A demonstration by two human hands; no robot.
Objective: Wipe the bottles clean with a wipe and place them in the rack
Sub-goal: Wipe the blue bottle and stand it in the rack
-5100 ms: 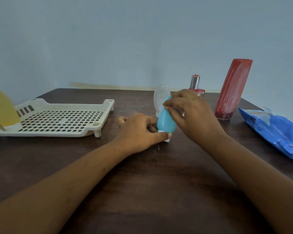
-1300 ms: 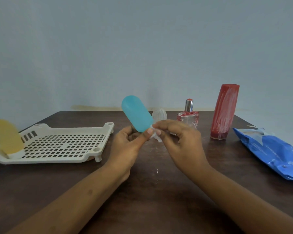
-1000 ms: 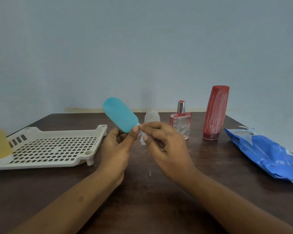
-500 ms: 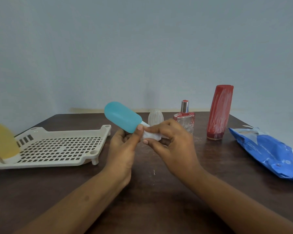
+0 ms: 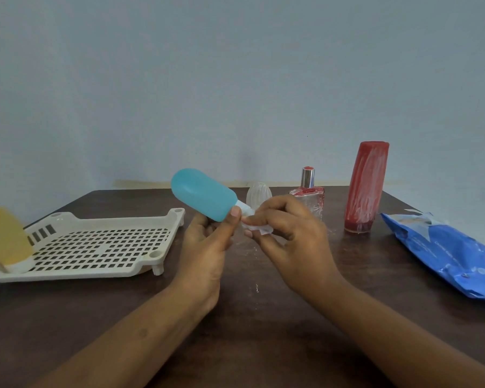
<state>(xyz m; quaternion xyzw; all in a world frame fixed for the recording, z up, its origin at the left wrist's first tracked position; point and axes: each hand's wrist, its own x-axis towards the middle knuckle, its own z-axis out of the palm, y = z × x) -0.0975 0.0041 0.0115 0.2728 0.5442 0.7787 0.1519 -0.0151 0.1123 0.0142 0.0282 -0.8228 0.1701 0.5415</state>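
Left hand grips the blue bottle by its lower end at centre frame, tilted up-left; right hand pinches the wipe around the white cap. Best to rotate the bottle against the wipe before heading for the rack, lower left.

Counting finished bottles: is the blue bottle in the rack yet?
No, the left hand holds the blue bottle in the air beside the rack.
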